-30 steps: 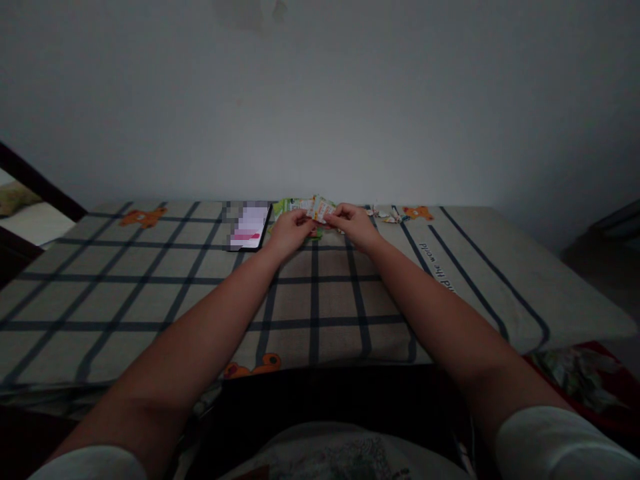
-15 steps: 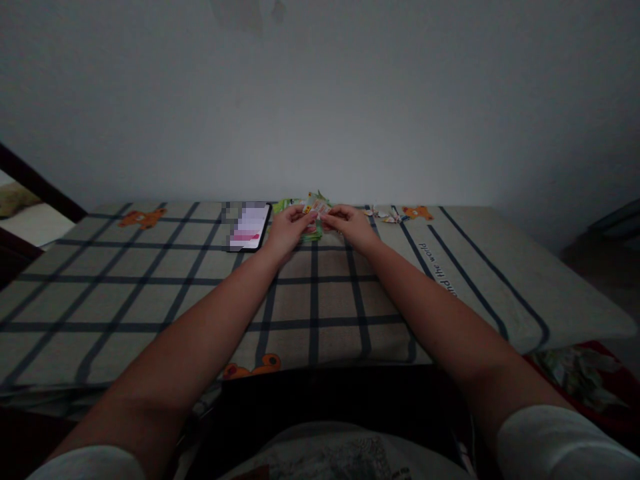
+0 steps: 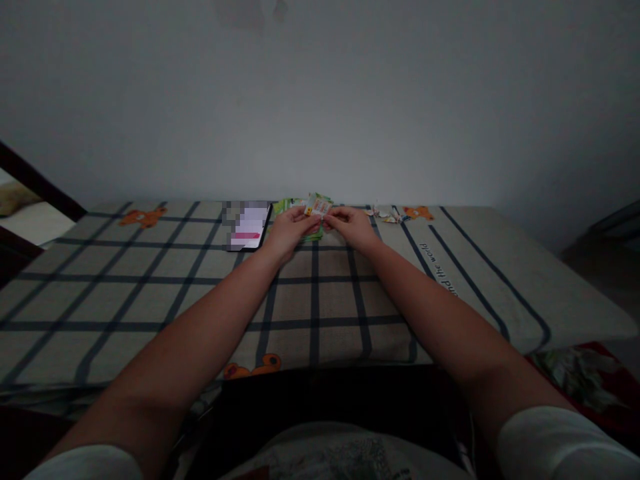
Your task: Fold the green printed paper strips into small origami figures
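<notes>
Between my two hands is a small printed packet [image 3: 321,205], pale with orange-red print and a yellow corner. My left hand [image 3: 291,230] pinches its left side, thumb on top. On the other side my right hand [image 3: 353,225] grips it between thumb and bent fingers. The fingertips of both hands nearly meet at its lower edge. Under and behind the hands lies a pile of green packets [image 3: 286,204], partly covered by my fingers. What the packet contains cannot be seen.
Left of my hands a phone [image 3: 250,227] with a lit screen lies on the checked tablecloth [image 3: 165,300]. Crumpled paper-like scraps [image 3: 387,215] are to the right. A plain wall [image 3: 320,100] rises behind the table. Something red and green [image 3: 585,380] sits below the right edge.
The packet has turned slightly and sits flatter, its print showing more fully. My fingertips have shifted a little along its lower edge; the phone and scraps stay put.
</notes>
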A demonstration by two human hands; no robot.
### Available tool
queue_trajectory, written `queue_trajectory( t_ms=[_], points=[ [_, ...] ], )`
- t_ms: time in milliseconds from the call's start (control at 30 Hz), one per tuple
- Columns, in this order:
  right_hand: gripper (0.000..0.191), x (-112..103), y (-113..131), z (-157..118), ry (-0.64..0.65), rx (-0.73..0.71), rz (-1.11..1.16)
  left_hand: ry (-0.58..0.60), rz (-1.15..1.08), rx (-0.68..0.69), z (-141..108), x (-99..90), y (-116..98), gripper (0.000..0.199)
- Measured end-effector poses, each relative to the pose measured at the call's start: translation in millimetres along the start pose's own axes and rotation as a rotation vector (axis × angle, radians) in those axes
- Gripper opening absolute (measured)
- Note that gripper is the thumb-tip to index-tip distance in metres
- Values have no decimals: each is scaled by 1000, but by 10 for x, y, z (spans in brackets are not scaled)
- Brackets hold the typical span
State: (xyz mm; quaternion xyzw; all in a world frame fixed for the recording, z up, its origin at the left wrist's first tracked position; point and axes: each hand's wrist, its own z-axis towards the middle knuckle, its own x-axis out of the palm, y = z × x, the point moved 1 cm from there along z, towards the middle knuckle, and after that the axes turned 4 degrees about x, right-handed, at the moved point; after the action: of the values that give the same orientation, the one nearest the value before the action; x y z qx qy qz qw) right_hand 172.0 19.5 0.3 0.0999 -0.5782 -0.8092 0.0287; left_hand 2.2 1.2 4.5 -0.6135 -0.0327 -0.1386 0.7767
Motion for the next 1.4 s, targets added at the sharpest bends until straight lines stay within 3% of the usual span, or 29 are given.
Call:
queue_trajectory(
  t_ms=[167, 333, 567, 833, 967, 1100, 1267, 1400],
  points=[
    [34, 29, -18, 13, -2, 79, 159, 44, 29, 79, 7, 0, -6, 50],
    [29, 27, -22, 6, -6, 102, 133, 73, 54, 99, 2, 9, -9, 51],
    [32, 30, -24, 3, 33, 54, 56, -11, 141, 108, 66, -12, 51, 54],
    [47, 68, -31, 6, 35, 215, 399, 18, 190, 148, 68, -33, 46, 46],
    [36, 63, 2, -5, 90, 242, 438, 4, 201, 135, 61, -23, 35, 56],
    [25, 37, 12, 8, 56, 266, 449, -87, 224, 198, 52, -22, 4, 66],
    [27, 30, 12, 9, 12, 263, 475, -124, 349, 269, 32, -37, -13, 31],
    [31, 54, 9, 1, 20, 259, 520, -114, 321, 226, 16, -38, -7, 27]
  ],
)
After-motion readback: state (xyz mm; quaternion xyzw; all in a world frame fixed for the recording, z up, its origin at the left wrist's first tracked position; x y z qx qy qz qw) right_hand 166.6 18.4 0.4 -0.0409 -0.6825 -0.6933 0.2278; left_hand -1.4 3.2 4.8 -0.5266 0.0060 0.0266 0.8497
